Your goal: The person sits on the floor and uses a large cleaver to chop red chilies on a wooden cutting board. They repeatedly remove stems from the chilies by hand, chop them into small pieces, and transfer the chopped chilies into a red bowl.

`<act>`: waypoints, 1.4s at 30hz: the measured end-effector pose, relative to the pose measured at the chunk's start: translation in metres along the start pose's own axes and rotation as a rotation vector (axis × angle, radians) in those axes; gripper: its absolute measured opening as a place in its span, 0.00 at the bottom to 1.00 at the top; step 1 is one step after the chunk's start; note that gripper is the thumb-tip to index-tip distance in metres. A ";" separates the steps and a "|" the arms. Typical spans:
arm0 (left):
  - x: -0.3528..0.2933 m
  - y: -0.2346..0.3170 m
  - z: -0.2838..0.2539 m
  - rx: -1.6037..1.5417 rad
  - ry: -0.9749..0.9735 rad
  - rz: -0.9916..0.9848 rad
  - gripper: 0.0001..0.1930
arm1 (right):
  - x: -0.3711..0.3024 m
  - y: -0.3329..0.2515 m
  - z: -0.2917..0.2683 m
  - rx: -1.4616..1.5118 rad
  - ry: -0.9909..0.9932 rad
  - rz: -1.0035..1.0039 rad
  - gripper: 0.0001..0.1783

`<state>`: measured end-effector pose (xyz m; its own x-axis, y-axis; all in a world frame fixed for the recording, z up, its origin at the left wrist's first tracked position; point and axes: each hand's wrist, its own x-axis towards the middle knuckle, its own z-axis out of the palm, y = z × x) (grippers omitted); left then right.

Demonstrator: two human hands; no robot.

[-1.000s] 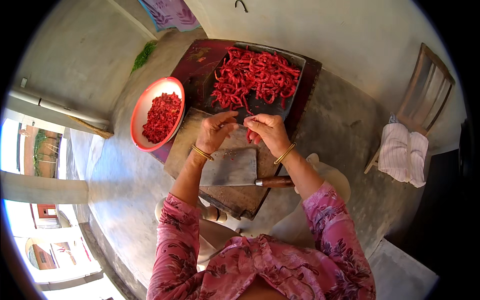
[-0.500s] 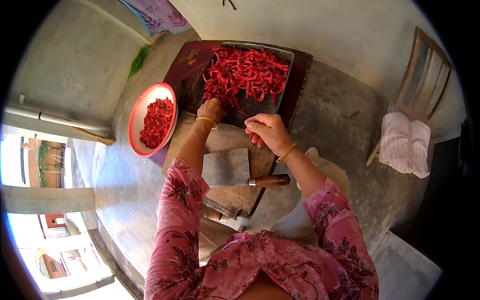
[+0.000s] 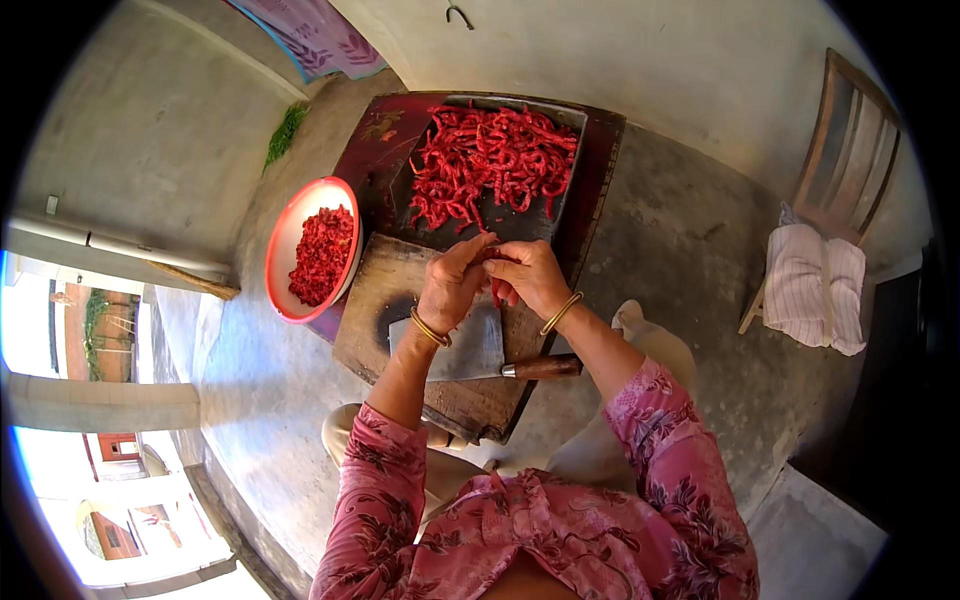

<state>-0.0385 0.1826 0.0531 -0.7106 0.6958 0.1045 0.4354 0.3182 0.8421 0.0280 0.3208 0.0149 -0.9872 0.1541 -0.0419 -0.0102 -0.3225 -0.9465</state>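
My left hand [image 3: 453, 287] and my right hand [image 3: 530, 278] meet above the near edge of a dark tray [image 3: 450, 237]. Long, wrinkled red chili peppers [image 3: 500, 160] fill the tray's far part. Red chili peppers [image 3: 506, 293] hang from my right hand, gripped under its curled fingers. My left fingertips are pinched against those of the right; what they hold is hidden. Below both hands, a wide cleaver [image 3: 470, 350] with a wooden handle lies flat on a worn wooden chopping board [image 3: 385, 275], its blade partly covered by my left hand and wrist.
A white basin with a red rim [image 3: 278, 245] holds chopped red chili [image 3: 322, 255], left of the board. Tray and board rest on a dark red table [image 3: 368, 150]. Against the right wall stands a wooden chair [image 3: 835, 180] with a striped cloth bundle [image 3: 812, 285].
My left hand has come back from the tray's near left side to meet my right hand. The right has shifted slightly down and left, still holding peppers.
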 end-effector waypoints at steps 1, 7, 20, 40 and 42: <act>0.001 0.001 -0.002 -0.039 -0.066 -0.032 0.19 | -0.001 0.000 -0.001 0.013 -0.005 0.013 0.09; 0.033 -0.041 -0.033 -0.091 -0.150 -0.002 0.18 | 0.000 -0.012 -0.008 0.155 0.102 -0.005 0.09; 0.092 -0.087 -0.023 1.135 -0.155 0.332 0.10 | 0.004 -0.023 -0.028 0.324 0.240 0.010 0.10; 0.023 0.010 0.008 -0.032 -0.155 0.089 0.19 | 0.000 -0.004 -0.015 0.125 0.091 -0.054 0.09; 0.030 0.013 -0.005 -0.290 -0.235 -0.078 0.20 | -0.001 -0.008 -0.015 0.180 0.117 -0.051 0.09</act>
<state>-0.0567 0.2043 0.0702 -0.5744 0.8162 -0.0623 0.1862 0.2044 0.9610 0.0312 0.3374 0.0178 -0.9595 0.2784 -0.0423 -0.0982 -0.4717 -0.8763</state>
